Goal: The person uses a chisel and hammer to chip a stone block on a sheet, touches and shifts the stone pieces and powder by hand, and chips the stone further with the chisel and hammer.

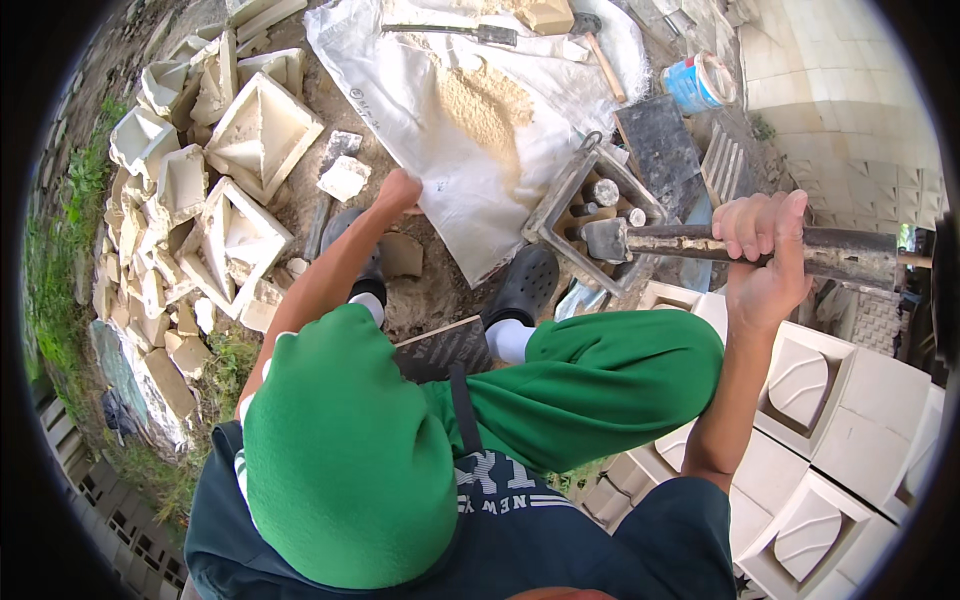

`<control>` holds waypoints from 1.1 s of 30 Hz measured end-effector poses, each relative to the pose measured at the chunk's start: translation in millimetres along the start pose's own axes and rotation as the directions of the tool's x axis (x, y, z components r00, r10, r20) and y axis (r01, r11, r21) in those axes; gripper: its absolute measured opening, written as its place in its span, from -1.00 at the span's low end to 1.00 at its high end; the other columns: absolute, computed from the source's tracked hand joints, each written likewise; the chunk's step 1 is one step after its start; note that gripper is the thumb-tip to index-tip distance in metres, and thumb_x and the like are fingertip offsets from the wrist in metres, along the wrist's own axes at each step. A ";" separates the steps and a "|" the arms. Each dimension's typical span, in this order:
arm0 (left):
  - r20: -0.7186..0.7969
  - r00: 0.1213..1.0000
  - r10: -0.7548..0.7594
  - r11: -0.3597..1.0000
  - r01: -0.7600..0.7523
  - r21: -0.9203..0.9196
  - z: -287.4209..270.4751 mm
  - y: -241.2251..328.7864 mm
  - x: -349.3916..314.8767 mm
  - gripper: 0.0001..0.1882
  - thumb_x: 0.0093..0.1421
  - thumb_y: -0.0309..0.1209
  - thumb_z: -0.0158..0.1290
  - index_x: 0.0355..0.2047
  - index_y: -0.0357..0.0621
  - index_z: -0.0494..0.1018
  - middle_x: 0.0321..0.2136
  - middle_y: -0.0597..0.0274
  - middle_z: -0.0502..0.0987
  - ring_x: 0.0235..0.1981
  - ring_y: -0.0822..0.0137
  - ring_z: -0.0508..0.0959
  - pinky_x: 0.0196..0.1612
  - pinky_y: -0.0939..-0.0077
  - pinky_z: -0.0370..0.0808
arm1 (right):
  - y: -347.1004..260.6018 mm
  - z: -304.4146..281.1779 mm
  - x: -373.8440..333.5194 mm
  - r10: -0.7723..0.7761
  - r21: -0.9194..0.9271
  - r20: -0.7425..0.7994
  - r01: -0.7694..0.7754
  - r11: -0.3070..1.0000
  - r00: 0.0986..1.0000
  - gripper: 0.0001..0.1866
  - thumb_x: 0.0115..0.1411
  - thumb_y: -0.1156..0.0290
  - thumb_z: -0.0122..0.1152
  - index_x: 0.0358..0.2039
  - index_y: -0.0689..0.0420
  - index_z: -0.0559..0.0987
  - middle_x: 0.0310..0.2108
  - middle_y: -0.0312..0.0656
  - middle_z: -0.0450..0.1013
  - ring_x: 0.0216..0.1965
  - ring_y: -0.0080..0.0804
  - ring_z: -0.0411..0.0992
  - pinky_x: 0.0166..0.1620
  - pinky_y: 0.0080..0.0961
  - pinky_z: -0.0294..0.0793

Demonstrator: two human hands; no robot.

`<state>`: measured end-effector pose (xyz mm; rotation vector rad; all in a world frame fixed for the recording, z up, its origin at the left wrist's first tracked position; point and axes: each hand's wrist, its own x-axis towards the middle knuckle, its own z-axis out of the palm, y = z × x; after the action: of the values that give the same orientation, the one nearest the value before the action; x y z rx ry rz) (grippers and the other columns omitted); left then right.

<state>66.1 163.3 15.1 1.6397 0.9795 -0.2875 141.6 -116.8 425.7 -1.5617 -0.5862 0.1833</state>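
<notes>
watching from far off through the head camera, i am seeing the right hand (762, 235) gripping a dark bar (670, 240), with its fingers closing around the shaft well back from the pale, blunt head. i am guessing that this grip is helping with balance, since the shaft is extending past the hand on the outer side. the head is sitting over the near part of a metal frame (557, 185), where round pegs (603, 192) are standing; i am not able to tell whether it is touching them.

the left hand (399, 188) is resting at the edge of a white sheet (400, 130). its fingers are sitting curled, seemingly pinching that edge, though the fingertips are hiding from me. the hold is probably serving to steady the sheet, which is lying under a heap of sand (482, 105), perhaps for keeping the grains off the dirt. one corner of the sheet is pointing between the two dark shoes (526, 287).

a hammer (605, 68) is lying at the sheet's far right and a blue bucket (690, 85) is standing beyond the frame, both seemingly waiting out of the way. hollow chunks (265, 140) are piling up on the left while neat blocks (880, 420) are sitting packed on the right, presumably for separating rough from tidy
</notes>
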 end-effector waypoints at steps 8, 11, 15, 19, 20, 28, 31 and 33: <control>0.167 0.927 0.335 0.633 -0.353 0.689 -10.0 69.7 -52.2 -0.55 0.13 -0.14 -0.02 -0.11 -0.24 0.41 -0.12 -0.11 0.46 -0.08 0.01 0.47 -0.05 0.29 0.43 | -3.9 -8.5 -2.2 -0.010 -0.059 -0.037 0.008 0.998 0.999 -0.52 0.30 0.13 -0.17 -0.72 0.07 0.15 -0.77 -0.33 0.04 -0.68 -0.51 0.04 -0.46 -0.48 0.17; 0.169 0.672 0.720 0.402 -0.604 0.688 27.0 42.4 -33.1 -0.35 0.17 0.02 -0.10 0.21 0.06 0.11 0.19 -0.07 0.13 0.23 -0.01 0.13 0.20 0.07 0.16 | -0.8 -5.4 4.6 0.012 -0.010 -0.001 -0.012 1.000 1.000 -0.51 0.31 0.11 -0.18 -0.73 0.06 0.15 -0.76 -0.33 0.04 -0.68 -0.50 0.05 -0.45 -0.49 0.17; 0.463 0.788 0.405 0.237 -0.580 0.779 44.0 -3.9 -23.8 -0.23 0.15 0.10 -0.11 0.29 0.22 -0.12 0.32 0.13 -0.24 0.32 -0.01 -0.19 0.18 -0.30 -0.07 | 5.9 -3.1 6.2 0.049 0.021 -0.008 -0.049 0.999 0.999 -0.52 0.32 0.11 -0.22 -0.71 0.07 0.14 -0.74 -0.33 0.02 -0.66 -0.50 0.04 -0.44 -0.50 0.15; 0.512 0.854 0.099 0.266 -0.518 0.813 47.8 17.7 -42.0 -0.06 -0.02 0.22 0.00 0.29 0.18 -0.09 0.32 0.13 -0.21 0.31 -0.04 -0.19 0.21 -0.24 -0.09 | 1.4 -9.5 1.9 0.008 0.026 0.014 -0.008 1.000 1.000 -0.55 0.34 0.16 -0.28 -0.69 0.04 0.13 -0.74 -0.34 0.02 -0.66 -0.52 0.03 -0.45 -0.51 0.12; 0.456 0.841 0.292 0.255 -0.528 0.810 49.2 9.1 -38.5 -0.05 -0.02 0.22 0.01 0.29 0.17 -0.08 0.32 0.12 -0.21 0.31 -0.06 -0.19 0.20 -0.26 -0.07 | 2.4 -11.6 3.5 0.013 0.037 0.018 -0.013 0.999 1.000 -0.55 0.34 0.16 -0.28 -0.69 0.04 0.13 -0.74 -0.34 0.02 -0.66 -0.52 0.03 -0.45 -0.51 0.12; 0.369 0.775 0.513 0.372 -0.588 0.718 -24.8 38.6 -20.5 -0.56 0.10 -0.16 0.07 -0.05 -0.09 0.40 -0.01 0.14 0.42 0.05 0.16 0.38 0.15 0.21 0.24 | 6.2 -12.5 5.9 -0.036 0.005 0.098 0.036 0.999 0.995 -0.55 0.35 0.17 -0.32 -0.69 0.04 0.13 -0.74 -0.35 0.01 -0.68 -0.52 0.00 -0.42 -0.47 0.14; 0.264 0.909 0.322 0.410 -0.385 0.827 -80.9 48.1 -16.0 -0.34 -0.01 0.00 0.13 0.05 -0.05 0.32 0.01 0.10 0.40 0.07 0.09 0.35 0.12 0.21 0.27 | 3.1 -13.9 4.3 -0.022 0.059 0.077 0.018 0.998 0.997 -0.56 0.35 0.18 -0.33 -0.68 0.04 0.13 -0.74 -0.35 0.01 -0.66 -0.52 0.01 -0.39 -0.45 0.14; 0.413 0.881 0.230 0.322 -0.470 0.822 -107.1 33.3 -1.4 -0.21 -0.13 0.01 0.21 0.09 -0.03 0.27 0.00 0.03 0.38 0.05 0.05 0.36 0.06 0.21 0.32 | -5.9 -16.6 3.1 -0.019 0.078 0.081 0.012 0.997 0.997 -0.57 0.35 0.20 -0.35 -0.67 0.03 0.12 -0.72 -0.35 0.01 -0.64 -0.52 0.01 -0.37 -0.45 0.13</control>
<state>56.7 258.5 73.6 2.7141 0.1583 -0.7958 150.4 -130.2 433.7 -1.4791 -0.6479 0.2566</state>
